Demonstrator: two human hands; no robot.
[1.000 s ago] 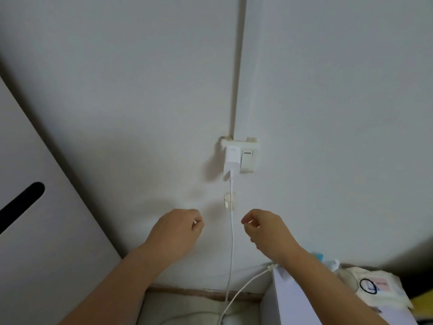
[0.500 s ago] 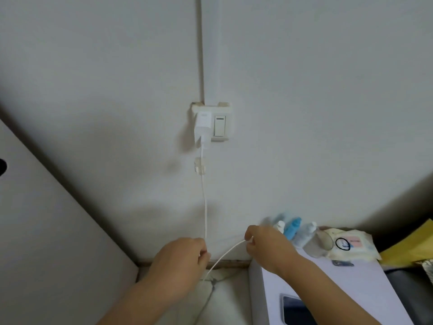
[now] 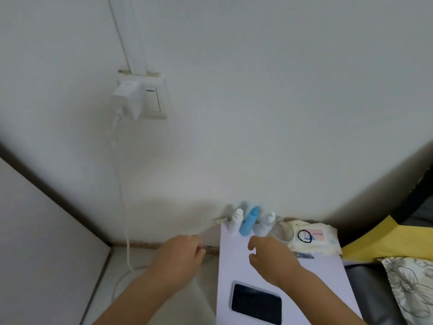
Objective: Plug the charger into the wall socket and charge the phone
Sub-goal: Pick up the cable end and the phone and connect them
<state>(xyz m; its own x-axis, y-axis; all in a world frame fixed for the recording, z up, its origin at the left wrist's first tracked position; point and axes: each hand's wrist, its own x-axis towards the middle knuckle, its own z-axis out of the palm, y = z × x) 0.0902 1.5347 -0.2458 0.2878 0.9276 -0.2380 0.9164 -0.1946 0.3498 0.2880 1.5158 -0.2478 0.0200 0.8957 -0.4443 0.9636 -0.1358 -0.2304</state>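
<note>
The small white plastic charger block (image 3: pixel 127 99) sat plugged into the cream wall socket plate (image 3: pixel 153 99), beside its rocker switch. Its thin white cable (image 3: pixel 121 184) dropped down the wall, looped on the floor, then rose to the left hand (image 3: pixel 180 256). That hand was closed round the cable, w/ the connector end (image 3: pixel 219 222) sticking out past it toward the back-left corner of the pale lilac cabinet top (image 3: pixel 236 261). The right hand (image 3: pixel 274 256) hovered over that top, fingers loosely spread, holding nothing.

The black-screened phone in a white case (image 3: pixel 256 303) lay flat near the front edge of the top, a bit left of centre.

Step in hand, probably: bringing the connector to the phone. Best way imo: right hand steadies or lifts the phone, left slides its grip closer to the tip for control, lines it up w/ the port, pushes straight. Which phone edge had the port, can't tell.

Room: middle of the top was bare, plenty for both hands. Back edge was crowded w/ small white, blue & clear bottles (image 3: pixel 249 221) and a wipes pack (image 3: pixel 314 235) at the back-right corner, so keep the cable sweep low and forward, else slack could knock them.
</note>
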